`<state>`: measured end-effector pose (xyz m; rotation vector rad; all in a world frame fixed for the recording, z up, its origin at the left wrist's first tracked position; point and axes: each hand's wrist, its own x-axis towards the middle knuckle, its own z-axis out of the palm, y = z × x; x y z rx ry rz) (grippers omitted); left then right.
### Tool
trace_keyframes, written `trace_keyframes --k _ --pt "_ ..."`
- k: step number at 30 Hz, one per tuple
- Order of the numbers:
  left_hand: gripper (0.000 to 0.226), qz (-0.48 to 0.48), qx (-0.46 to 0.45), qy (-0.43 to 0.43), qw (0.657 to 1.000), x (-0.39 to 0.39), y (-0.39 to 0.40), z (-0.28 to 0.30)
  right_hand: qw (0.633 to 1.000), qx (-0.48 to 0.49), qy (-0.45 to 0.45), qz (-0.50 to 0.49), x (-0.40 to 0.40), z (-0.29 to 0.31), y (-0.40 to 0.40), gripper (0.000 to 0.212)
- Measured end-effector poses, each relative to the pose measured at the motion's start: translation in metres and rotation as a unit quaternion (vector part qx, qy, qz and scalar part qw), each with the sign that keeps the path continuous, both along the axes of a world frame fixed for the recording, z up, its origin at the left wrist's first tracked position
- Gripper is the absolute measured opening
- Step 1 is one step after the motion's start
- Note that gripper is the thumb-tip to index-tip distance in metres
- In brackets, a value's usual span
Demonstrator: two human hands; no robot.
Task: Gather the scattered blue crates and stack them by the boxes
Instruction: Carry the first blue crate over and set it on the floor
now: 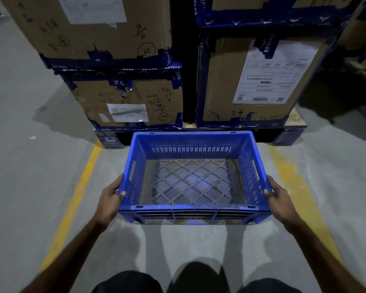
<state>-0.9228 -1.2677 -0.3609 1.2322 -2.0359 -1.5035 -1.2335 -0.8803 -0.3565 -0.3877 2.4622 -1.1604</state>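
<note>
We've got the left hand (110, 195) and right hand (280, 197) each gripping a side rim of one empty blue crate (190, 176), right in front of the boxes (135, 102), with no stack visible yet, so most gathering looks left.

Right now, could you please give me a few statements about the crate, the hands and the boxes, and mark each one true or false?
1. Both hands hold the blue slatted plastic crate, the left hand on its left side and the right hand on its right. True.
2. The crate is full of parcels. False: it is empty, and its perforated bottom shows.
3. Brown cardboard boxes with dark blue tape stand stacked just beyond the crate. True.
4. The floor lines are white. False: the painted floor lines are yellow.
5. A second crate sits under this one. False: none is visible.
</note>
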Motion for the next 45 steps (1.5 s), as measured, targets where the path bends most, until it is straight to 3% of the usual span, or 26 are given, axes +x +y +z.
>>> trace_keyframes --k 2,4,9,23,28,31,39,45 --pt "0.068 -0.074 -0.123 -0.068 0.987 0.008 0.003 -0.004 0.995 0.069 0.058 0.033 0.002 -0.006 0.003 0.058" --pt "0.07 -0.141 -0.23 -0.081 0.959 0.018 -0.001 -0.017 0.99 0.09 0.095 0.049 0.007 -0.01 0.006 0.059" --pt "0.061 -0.174 -0.315 -0.085 0.929 0.023 -0.006 -0.03 0.981 0.102 0.15 0.066 0.014 -0.011 0.008 0.058" --pt "0.063 -0.142 -0.279 -0.115 0.943 0.018 0.001 -0.017 0.976 0.081 0.172 0.105 0.018 0.0 0.011 0.068" --pt "0.077 -0.175 -0.275 -0.247 0.912 0.016 -0.002 0.015 0.978 0.118 0.097 0.145 -0.001 0.025 0.012 0.074" --pt "0.093 -0.202 -0.264 -0.3 0.894 0.023 0.016 0.055 0.975 0.163 0.068 0.138 0.009 0.068 0.007 0.075" --pt "0.078 -0.275 -0.313 -0.273 0.867 0.055 0.1 0.243 0.968 0.163 0.037 0.187 0.081 0.205 0.029 0.084" --pt "0.075 -0.276 -0.321 -0.261 0.868 0.103 0.163 0.405 0.978 0.154 -0.009 0.137 0.157 0.392 0.046 0.067"
